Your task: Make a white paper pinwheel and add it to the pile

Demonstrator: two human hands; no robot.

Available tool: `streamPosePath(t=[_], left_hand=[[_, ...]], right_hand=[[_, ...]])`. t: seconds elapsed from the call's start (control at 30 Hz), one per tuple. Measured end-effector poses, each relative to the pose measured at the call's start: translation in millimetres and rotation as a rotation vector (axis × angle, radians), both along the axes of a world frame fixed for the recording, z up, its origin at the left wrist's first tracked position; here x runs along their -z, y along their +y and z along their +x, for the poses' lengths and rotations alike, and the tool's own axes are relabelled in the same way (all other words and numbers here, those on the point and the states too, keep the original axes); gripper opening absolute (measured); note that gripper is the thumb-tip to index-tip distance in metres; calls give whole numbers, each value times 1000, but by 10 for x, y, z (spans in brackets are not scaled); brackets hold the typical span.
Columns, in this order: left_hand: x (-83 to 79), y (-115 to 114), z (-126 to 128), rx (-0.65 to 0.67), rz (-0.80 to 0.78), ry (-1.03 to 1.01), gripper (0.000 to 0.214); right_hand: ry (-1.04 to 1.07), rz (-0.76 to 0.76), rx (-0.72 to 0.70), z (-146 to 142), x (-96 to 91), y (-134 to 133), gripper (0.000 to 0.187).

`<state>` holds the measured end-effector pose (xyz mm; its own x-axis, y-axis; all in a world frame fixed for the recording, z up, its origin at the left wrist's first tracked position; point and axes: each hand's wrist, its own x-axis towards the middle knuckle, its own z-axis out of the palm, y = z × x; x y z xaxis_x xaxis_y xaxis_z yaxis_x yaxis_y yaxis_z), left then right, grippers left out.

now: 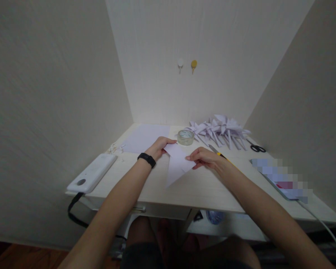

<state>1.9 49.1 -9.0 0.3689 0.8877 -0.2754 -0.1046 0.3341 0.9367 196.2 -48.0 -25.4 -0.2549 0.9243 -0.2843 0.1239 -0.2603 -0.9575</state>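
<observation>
The pale surface [207,192] carries, at its far right, a heap of white paper pinwheels [217,129]; flat white paper [144,136] lies far left. A folded piece of paper [179,162] is held over the middle, its point toward the near side. The left hand [159,147] grips its far left corner; the right hand [204,157] pinches its right edge. Just beyond them sits a tape roll [185,138].

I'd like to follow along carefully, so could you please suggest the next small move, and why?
Perhaps fold in the lower corner of the white, pointed paper sheet: that corner juts free, while the left hand and right hand hold the sheet higher up.
</observation>
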Motion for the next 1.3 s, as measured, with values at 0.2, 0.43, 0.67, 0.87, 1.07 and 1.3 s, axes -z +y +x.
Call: streamPosePath(t=[0.2,0.43,0.67,0.87,1.07,1.3], left_hand=[[80,137,-52,-12,34,10,12],[97,155,-40,-47,51,24,15],[66,147,-44,-113,72,-9,17],[-7,153,-89,-145,79,-40,15],[-97,67,-183,176,186,74,11],[-84,-45,-158,556,589,369,18]], right_hand=[[-36,-91,-90,40,-55,-17,31],[-14,-104,-139,68,-61,-11,31],[3,-72,16,149,-36,45,30],[127,52,371,210,-39,130,18],[138,236,518,270,-67,139,17],[25,309,315,181,-110,38,31]])
